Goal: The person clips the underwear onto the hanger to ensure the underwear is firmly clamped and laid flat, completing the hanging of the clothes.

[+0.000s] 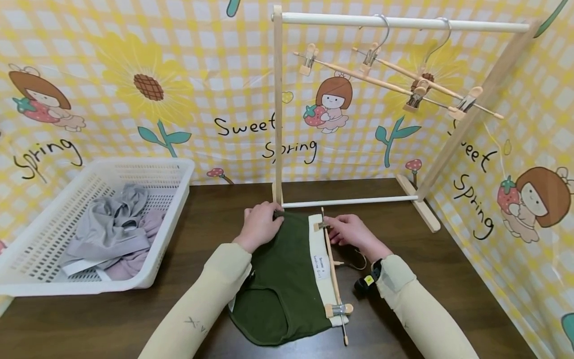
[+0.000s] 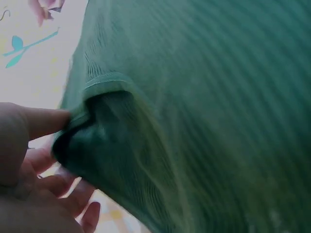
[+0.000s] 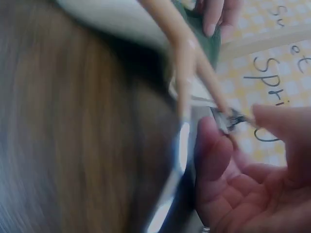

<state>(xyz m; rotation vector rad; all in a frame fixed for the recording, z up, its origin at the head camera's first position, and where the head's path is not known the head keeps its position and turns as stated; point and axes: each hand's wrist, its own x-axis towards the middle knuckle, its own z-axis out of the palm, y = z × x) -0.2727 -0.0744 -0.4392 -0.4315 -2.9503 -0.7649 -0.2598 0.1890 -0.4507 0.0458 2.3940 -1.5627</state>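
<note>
Dark green briefs (image 1: pixel 280 269) lie sideways on the table, their white printed waistband (image 1: pixel 319 254) toward the right. Along the waistband runs a wooden clip hanger (image 1: pixel 334 269); its near clip (image 1: pixel 337 310) grips the band's near end. My left hand (image 1: pixel 261 227) pinches the far left edge of the briefs between thumb and fingers, as the green fabric (image 2: pixel 209 97) in the left wrist view shows. My right hand (image 1: pixel 352 232) pinches the far clip (image 1: pixel 320 226) at the band's other end. In the right wrist view, thumb and fingers (image 3: pixel 218 160) meet around that clip's metal part.
A white plastic basket (image 1: pixel 172 209) at left holds crumpled grey and mauve garments (image 1: pixel 112 224). Behind the hands stands a rack (image 1: pixel 278 99) with a white top rail (image 1: pixel 403 22), where two more clip hangers (image 1: pixel 358 75) hang. A patterned cloth surrounds the dark table (image 1: pixel 206 324).
</note>
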